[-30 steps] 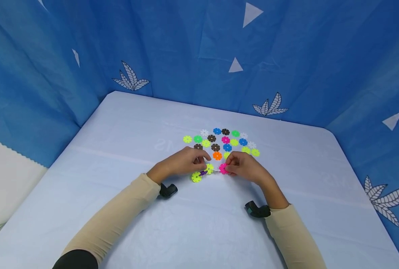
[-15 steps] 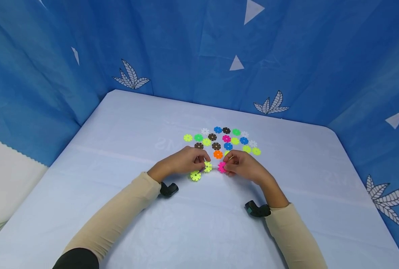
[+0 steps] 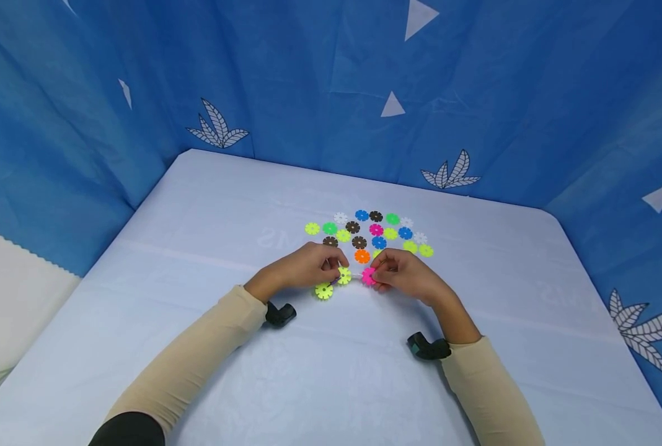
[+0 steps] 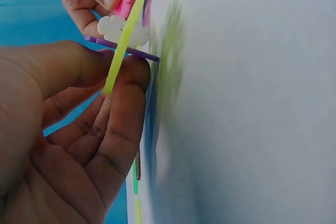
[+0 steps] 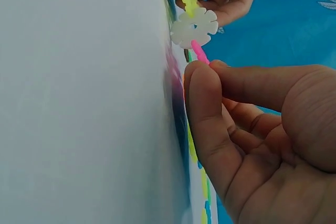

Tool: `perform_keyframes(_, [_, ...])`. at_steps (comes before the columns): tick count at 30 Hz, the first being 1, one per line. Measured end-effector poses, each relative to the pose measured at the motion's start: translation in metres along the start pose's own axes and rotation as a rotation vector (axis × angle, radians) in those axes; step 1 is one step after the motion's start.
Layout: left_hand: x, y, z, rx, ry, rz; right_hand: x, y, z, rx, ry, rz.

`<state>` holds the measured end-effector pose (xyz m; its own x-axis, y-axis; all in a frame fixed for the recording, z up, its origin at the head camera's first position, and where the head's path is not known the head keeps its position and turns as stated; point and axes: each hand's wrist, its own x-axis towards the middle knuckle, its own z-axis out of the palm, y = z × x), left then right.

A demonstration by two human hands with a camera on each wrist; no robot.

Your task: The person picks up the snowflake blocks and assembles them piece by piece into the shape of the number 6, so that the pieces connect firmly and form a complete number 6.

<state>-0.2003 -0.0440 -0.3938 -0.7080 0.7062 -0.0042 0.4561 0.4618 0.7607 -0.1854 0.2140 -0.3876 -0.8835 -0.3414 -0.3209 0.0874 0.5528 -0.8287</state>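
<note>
Notched plastic snowflake discs are joined in a short chain just above the table. My left hand (image 3: 311, 266) pinches the chain near its purple disc (image 4: 94, 40); its exact contact is partly hidden. One yellow disc (image 3: 323, 291) hangs at the chain's left end, and a second yellow disc (image 3: 344, 275) lies beside the left fingertips. A white disc (image 5: 184, 29) follows, standing edge-on in the head view. Between thumb and index finger, my right hand (image 3: 406, 275) pinches a pink disc (image 5: 198, 51), whose edge meets the white disc's rim.
Several loose snowflake discs lie flat beyond the hands, among them an orange disc (image 3: 362, 256), a blue disc (image 3: 379, 242) and a brown disc (image 3: 359, 242). A white cloth covers the table (image 3: 331, 371). Blue curtains (image 3: 320, 80) hang behind it.
The pink disc and the chain have drawn slightly closer together over the first half second. Since then both hands hold almost still.
</note>
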Motion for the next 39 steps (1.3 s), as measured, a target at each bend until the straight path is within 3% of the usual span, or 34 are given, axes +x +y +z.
perform_keyframes(14, [0.001, 0.000, 0.002, -0.011, 0.026, -0.014, 0.003, 0.004, 0.007, 0.045, -0.002, -0.009])
perform_keyframes(27, [0.004, 0.002, 0.004, -0.017, 0.048, -0.058, 0.000, -0.002, 0.017, 0.060, 0.030, -0.091])
perform_keyframes(39, [0.003, 0.004, 0.004, -0.013, 0.043, -0.093, 0.001, -0.002, 0.016, 0.017, 0.027, -0.048])
